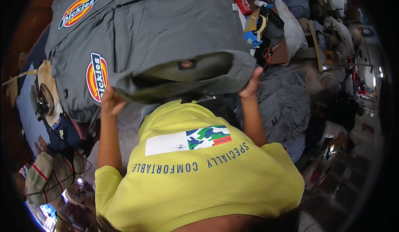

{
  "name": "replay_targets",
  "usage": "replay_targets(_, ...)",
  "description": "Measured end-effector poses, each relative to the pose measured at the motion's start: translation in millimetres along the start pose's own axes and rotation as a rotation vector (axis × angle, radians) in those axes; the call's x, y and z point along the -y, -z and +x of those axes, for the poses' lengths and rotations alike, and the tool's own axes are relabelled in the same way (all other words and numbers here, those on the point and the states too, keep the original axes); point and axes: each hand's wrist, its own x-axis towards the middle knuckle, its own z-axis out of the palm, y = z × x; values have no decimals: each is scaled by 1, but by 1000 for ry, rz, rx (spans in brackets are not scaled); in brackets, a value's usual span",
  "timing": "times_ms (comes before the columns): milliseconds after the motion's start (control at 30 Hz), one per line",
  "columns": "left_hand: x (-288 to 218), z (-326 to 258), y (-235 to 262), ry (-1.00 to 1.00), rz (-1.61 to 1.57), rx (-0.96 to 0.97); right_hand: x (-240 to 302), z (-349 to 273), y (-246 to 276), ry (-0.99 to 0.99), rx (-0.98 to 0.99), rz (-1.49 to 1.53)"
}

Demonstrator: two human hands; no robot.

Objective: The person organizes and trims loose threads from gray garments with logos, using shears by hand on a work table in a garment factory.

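A grey garment (203, 83) hangs in front of my chest, stretched sideways between both hands. Its wide opening faces up and shows a small dark label on the inner far side. At its left end my left hand (112, 102) grips the edge, with the fingers partly hidden by the cloth. My right hand (250, 86) pinches the right end, thumb up along the outside. Beyond it, grey T-shirts (178, 24) lie spread flat over the table. Large red, yellow and blue printed emblems (96, 76) show at their left side.
To the right lies a heap of crumpled grey garments (282, 101). Behind it are red-handled scissors (268, 55), a tape roll (261, 27) and a red box (243, 6). A dark appliance (45, 101) stands at left, near another person's hand (42, 144) and striped sleeve (39, 176).
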Motion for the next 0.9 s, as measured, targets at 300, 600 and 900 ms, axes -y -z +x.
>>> replay_targets(300,16,-30,-7,-23,-209,-9,3,5,19,-135,113,98)
replay_targets(600,2,-44,-17,-322,208,-33,47,-8,48,153,-35,-51)
replay_targets(900,-56,-53,-34,-664,262,202,120,1,-7,239,417,47)
